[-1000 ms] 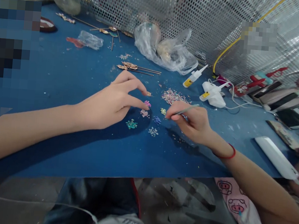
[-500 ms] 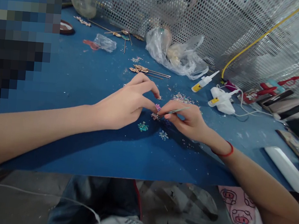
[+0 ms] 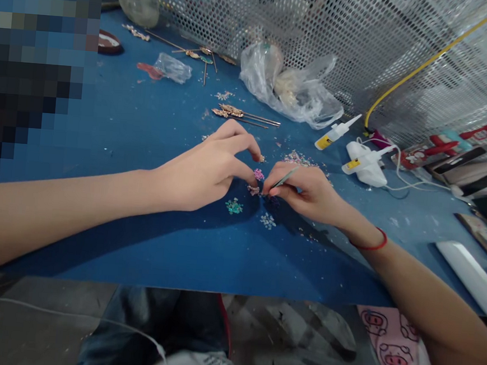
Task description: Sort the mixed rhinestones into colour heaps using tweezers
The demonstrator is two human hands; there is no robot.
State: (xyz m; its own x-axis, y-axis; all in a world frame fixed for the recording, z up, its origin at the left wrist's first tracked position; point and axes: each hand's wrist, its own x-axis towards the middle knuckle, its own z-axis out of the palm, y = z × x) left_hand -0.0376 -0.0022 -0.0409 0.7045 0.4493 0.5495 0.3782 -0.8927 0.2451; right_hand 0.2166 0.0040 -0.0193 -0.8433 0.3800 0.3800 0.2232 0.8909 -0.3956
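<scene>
- The left hand (image 3: pixel 204 171) reaches in from the left with its grip open: thumb and fingers are curved apart and hold nothing that can be seen. The fingertips (image 3: pixel 254 155) hover just above a tiny gold-toned bead (image 3: pixel 261 158), and the thumb ends beside a small heap of pink rhinestones (image 3: pixel 258 175).
- The right hand (image 3: pixel 305 193), with a thin red string bracelet (image 3: pixel 376 243) at its wrist, has its grip closed on slim metal tweezers (image 3: pixel 285 178). Their lower end is hidden by the fingers, so whether they pinch a stone cannot be told.
- Both hands nearly meet above the small heaps on the blue counter (image 3: pixel 108 234): a pale pink cluster of sequins (image 3: pixel 253 190) lies just under the pink rhinestones, with a teal cluster of rhinestones (image 3: pixel 234 206) and a pale blue cluster of rhinestones (image 3: pixel 268 221) nearby.
- Behind the right hand lies a loose pile of mixed pastel sequins (image 3: pixel 298 158).
- Farther back lie gold-toned ornamented hairpins (image 3: pixel 248 116), a crumpled clear plastic bag (image 3: pixel 287 87), a white glue bottle with a yellow label (image 3: pixel 334 133) and a corded white glue applicator (image 3: pixel 365 167), against perforated metal sheeting (image 3: pixel 364 46).
</scene>
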